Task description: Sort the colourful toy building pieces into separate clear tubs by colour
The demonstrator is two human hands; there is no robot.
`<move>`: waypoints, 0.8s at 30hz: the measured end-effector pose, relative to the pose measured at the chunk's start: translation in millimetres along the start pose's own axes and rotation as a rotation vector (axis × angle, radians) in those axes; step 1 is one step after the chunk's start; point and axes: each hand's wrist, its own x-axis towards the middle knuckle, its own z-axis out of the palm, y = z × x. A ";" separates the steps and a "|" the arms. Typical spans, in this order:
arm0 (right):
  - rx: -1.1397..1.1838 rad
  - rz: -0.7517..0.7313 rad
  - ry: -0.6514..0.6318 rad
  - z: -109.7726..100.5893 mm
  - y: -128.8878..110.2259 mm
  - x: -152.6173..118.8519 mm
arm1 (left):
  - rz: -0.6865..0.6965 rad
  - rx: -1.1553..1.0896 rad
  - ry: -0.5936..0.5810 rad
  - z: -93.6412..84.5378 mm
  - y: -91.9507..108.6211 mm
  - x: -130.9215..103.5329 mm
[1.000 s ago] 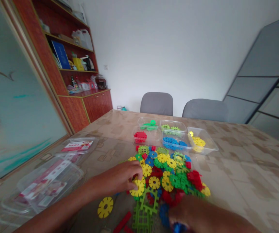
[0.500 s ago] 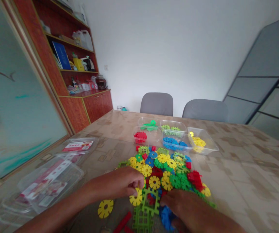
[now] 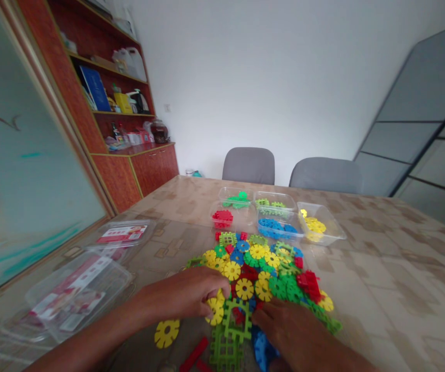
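Observation:
A mixed heap of plastic building pieces lies in front of me: notched yellow discs [image 3: 244, 289], green discs [image 3: 286, 288], lime-green lattice squares [image 3: 226, 350] and red pieces [image 3: 308, 285]. My left hand [image 3: 202, 289] reaches over the heap's left edge, thumb and fingers closed on a yellow notched disc [image 3: 218, 310]. On the near right side, my right hand [image 3: 290, 328] is curled, its fingertips among the pieces. Blue notched discs [image 3: 261, 350] show between its fingers and thumb, partly hidden by the hand.
Behind the heap stand clear tubs with green pieces [image 3: 235, 201], red pieces [image 3: 222, 218], blue discs [image 3: 278, 228] and yellow discs [image 3: 314, 226]. Clear lids [image 3: 123, 232] and containers [image 3: 78, 294] lie left. A loose yellow disc [image 3: 167, 333] and red sticks [image 3: 194, 354] lie nearby.
My left thumb and fingers have closed further on the yellow disc, which has turned slightly. My right hand has shifted a little to the left over the pieces.

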 end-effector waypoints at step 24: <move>-0.030 -0.005 0.018 7.0 -1.2 1.4 | 0.002 -0.101 -0.034 -6.3 -2.6 -2.9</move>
